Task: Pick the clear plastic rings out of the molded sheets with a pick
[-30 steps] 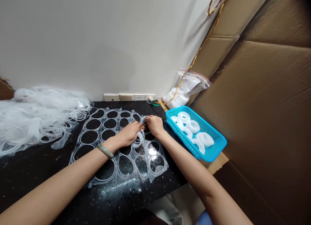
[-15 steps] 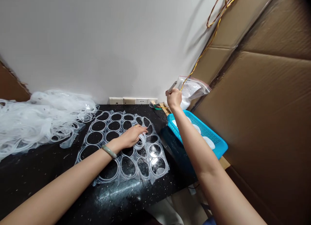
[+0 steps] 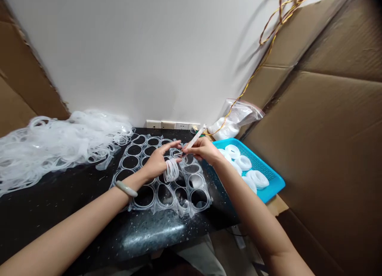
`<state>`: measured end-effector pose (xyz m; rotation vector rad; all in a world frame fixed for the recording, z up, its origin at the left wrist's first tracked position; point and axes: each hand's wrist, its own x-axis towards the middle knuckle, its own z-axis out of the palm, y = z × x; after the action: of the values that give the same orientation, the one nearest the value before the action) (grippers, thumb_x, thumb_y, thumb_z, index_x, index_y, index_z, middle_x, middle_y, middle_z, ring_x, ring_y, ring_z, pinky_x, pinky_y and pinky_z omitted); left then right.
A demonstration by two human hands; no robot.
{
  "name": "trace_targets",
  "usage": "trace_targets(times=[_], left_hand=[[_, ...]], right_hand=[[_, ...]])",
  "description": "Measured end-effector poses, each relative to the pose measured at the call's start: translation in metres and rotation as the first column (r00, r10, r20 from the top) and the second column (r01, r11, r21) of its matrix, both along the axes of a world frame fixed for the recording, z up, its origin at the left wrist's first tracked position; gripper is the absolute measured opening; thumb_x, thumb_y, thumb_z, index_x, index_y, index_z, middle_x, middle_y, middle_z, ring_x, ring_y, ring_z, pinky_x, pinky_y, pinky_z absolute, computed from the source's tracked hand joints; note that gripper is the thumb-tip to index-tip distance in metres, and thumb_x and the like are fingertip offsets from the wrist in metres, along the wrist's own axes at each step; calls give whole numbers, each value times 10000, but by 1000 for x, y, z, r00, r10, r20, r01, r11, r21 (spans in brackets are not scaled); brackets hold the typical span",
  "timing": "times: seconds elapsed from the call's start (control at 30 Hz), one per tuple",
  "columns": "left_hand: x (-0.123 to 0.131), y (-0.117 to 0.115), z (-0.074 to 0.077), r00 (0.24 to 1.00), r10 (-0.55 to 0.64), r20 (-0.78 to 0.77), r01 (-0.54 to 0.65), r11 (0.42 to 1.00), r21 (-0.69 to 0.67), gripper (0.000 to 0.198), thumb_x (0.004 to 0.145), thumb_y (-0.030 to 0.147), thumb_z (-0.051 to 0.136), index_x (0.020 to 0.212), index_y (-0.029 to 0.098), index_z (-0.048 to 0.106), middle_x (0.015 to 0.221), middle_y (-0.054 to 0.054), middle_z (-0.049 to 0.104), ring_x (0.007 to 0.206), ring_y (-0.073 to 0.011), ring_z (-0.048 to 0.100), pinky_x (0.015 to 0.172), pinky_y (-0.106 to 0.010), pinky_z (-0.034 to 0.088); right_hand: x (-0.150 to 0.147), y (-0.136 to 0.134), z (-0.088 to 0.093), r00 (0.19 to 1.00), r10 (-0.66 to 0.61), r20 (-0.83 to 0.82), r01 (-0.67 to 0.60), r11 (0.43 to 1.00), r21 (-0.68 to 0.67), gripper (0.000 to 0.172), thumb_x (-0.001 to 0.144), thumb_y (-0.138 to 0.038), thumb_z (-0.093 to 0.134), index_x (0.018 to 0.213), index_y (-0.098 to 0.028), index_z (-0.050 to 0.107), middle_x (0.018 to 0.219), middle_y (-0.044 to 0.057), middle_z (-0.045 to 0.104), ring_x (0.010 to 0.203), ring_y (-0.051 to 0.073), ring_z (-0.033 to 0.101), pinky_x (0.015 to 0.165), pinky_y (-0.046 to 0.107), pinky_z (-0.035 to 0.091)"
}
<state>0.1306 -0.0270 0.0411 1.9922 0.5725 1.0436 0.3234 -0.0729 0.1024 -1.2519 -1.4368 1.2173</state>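
Note:
A clear plastic sheet (image 3: 186, 188) punched with round holes lies on the black speckled table (image 3: 143, 232). My left hand (image 3: 156, 163) hovers over the sheet with its fingers spread. Several clear rings (image 3: 171, 171) hang looped over those fingers. My right hand (image 3: 203, 150) is close beside the left fingertips, pinching a slim white stick (image 3: 194, 137) that points up and away. The stick's lower end is hidden in my right fingers. What it is made of is too small to tell.
A large tangle of clear plastic scrap (image 3: 59, 148) lies at the left of the table. A blue plastic basket (image 3: 270, 180) holds several bundles of white rings (image 3: 243, 163). Behind it are a zip bag (image 3: 235, 119), wall sockets (image 3: 168, 125) and loose wires (image 3: 277, 25). Cardboard (image 3: 322, 148) lines the right.
My right hand has come back from beside the zip bag to the sheet, holding the white stick. My left hand has lifted off the sheet with rings on its fingers.

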Motion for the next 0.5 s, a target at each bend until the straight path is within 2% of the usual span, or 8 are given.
trace_targets(times=[0.1, 0.17, 0.23, 0.33, 0.4, 0.5], left_hand=[[-16, -18, 1, 990, -101, -96, 86, 986, -144, 330, 841, 298, 638, 1131, 149, 692, 1000, -99, 736, 883, -213, 685, 789, -345, 534], [-32, -31, 4, 981, -86, -172, 69, 992, -105, 241, 853, 276, 612, 1022, 152, 731, 950, -85, 750, 823, -198, 695, 741, -314, 532], [-52, -43, 5, 974, -26, -224, 35, 999, 36, 218, 865, 240, 589, 1007, 174, 741, 958, -69, 755, 839, -186, 698, 772, -300, 526], [-87, -57, 5, 969, 59, -240, -10, 980, 200, 243, 900, 257, 559, 1062, 197, 731, 1000, -58, 752, 880, -176, 697, 803, -281, 519], [-110, -61, 3, 954, 107, -279, -47, 976, 214, 249, 908, 279, 557, 1077, 205, 724, 1033, -52, 746, 912, -178, 695, 820, -268, 511], [-137, -62, 1, 892, 181, -413, -133, 981, 144, 259, 901, 284, 537, 1065, 205, 721, 1046, -45, 741, 925, -198, 692, 824, -267, 496]], right_hand=[[-10, -15, -7, 995, 97, 9, -97, 995, 6, 311, 614, -381, 822, 758, -117, 741, 553, 13, 649, 349, 39, 390, 329, 185, 235], [-11, -23, -16, 994, 107, 23, -108, 994, 12, 306, 648, -382, 800, 792, -116, 752, 567, 20, 647, 389, 55, 439, 359, 186, 264], [-7, -27, -25, 999, 30, 32, -31, 999, 45, 281, 654, -363, 788, 789, -119, 758, 610, 36, 664, 446, 71, 481, 396, 190, 309], [4, -29, -40, 981, -189, 42, 180, 969, 167, 214, 639, -313, 759, 736, -122, 753, 668, 51, 686, 483, 78, 475, 423, 201, 336], [12, -27, -50, 950, -307, 52, 286, 926, 248, 206, 656, -304, 712, 737, -118, 751, 611, 37, 659, 449, 75, 430, 408, 207, 310], [21, -19, -62, 923, -381, 52, 356, 897, 263, 267, 694, -328, 651, 818, -111, 745, 512, 5, 596, 385, 81, 393, 382, 218, 289]])
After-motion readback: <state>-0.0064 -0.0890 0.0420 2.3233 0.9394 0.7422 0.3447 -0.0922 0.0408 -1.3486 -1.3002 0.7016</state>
